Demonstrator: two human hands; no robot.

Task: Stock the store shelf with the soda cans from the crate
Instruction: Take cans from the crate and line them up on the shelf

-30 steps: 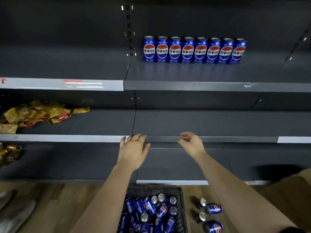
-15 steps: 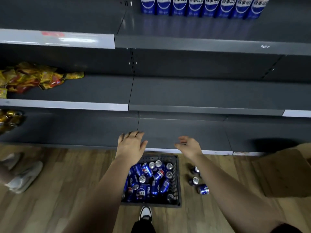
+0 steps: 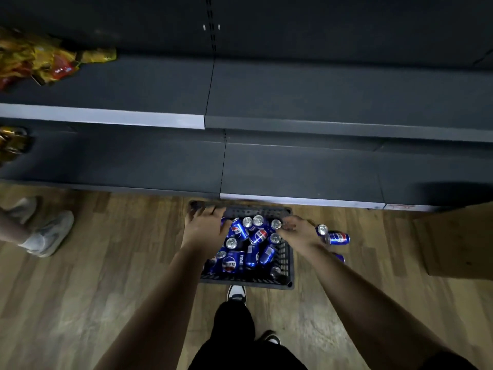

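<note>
A dark plastic crate [image 3: 287,265] sits on the wooden floor below the shelves, holding several blue soda cans [image 3: 258,236] jumbled together. My left hand [image 3: 205,229] hovers over the crate's far left corner, fingers spread, holding nothing. My right hand [image 3: 298,231] reaches over the crate's right side with its fingertips at an upright can [image 3: 276,224]; no grip is visible. Dark grey shelves [image 3: 320,102] run across the top of the view.
A few loose cans [image 3: 337,238] lie on the floor right of the crate. A cardboard box [image 3: 458,244] stands at the right. Snack packets [image 3: 40,62] lie on the left shelf. Another person's shoes [image 3: 45,233] are at the left, my own foot [image 3: 236,292] behind the crate.
My view has tilted down from the shelf to the floor. Both hands have dropped from the shelf edge down to the crate, and the row of stocked cans has left the view.
</note>
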